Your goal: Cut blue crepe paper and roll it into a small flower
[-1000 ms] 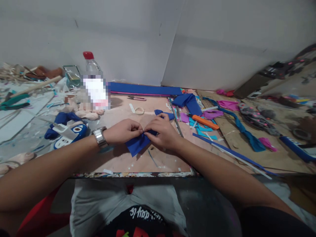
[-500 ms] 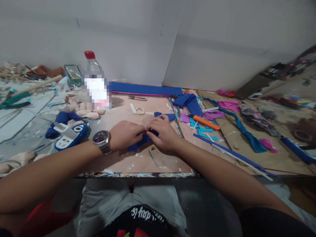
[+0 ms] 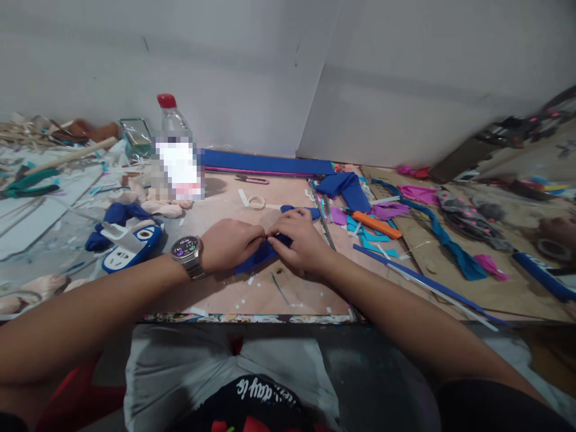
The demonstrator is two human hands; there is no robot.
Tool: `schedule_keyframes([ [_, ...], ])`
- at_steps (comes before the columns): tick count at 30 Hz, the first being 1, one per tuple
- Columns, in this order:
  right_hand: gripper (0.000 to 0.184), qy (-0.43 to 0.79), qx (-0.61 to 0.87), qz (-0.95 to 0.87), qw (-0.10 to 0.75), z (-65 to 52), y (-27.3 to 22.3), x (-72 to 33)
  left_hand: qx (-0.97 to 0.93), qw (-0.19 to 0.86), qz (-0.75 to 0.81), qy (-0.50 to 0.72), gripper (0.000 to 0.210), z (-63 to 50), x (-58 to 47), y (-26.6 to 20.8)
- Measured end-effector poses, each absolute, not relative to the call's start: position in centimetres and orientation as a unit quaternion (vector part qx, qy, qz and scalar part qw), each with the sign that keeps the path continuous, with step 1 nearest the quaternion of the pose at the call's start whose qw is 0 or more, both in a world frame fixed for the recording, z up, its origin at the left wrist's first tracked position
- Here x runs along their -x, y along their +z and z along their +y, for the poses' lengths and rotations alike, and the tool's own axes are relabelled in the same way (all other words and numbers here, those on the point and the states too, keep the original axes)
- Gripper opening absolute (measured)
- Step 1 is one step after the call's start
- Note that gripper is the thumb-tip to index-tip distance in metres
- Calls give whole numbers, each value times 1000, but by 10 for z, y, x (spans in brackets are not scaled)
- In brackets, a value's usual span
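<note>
Left hand (image 3: 231, 245) and right hand (image 3: 300, 243) both pinch the blue cloth (image 3: 255, 261), which could slip out of shape if either pinch loosens.

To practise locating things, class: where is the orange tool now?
In the head view, the orange tool lies to the right of the right hand, beside the turquoise scraps.

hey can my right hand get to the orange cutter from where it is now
Probably yes: the orange cutter lies to the right of the right hand and nothing stands between them, though that hand holds the blue fabric.
</note>
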State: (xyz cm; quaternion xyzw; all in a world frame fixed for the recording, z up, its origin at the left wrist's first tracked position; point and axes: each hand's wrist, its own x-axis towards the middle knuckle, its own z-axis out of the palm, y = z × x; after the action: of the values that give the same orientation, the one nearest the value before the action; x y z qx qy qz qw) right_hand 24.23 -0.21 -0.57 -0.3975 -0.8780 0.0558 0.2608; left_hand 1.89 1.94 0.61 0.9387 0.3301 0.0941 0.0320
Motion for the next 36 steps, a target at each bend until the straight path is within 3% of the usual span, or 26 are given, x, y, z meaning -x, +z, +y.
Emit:
schedule_keyframes([
  [23,9,49,392,-874,281,-2,-7,-244,-912,173,332,169,27,23,-17,5],
  [36,7,49,370,-874,310,0,-6,-244,-855,346,341,180,28,26,-17,7],
])
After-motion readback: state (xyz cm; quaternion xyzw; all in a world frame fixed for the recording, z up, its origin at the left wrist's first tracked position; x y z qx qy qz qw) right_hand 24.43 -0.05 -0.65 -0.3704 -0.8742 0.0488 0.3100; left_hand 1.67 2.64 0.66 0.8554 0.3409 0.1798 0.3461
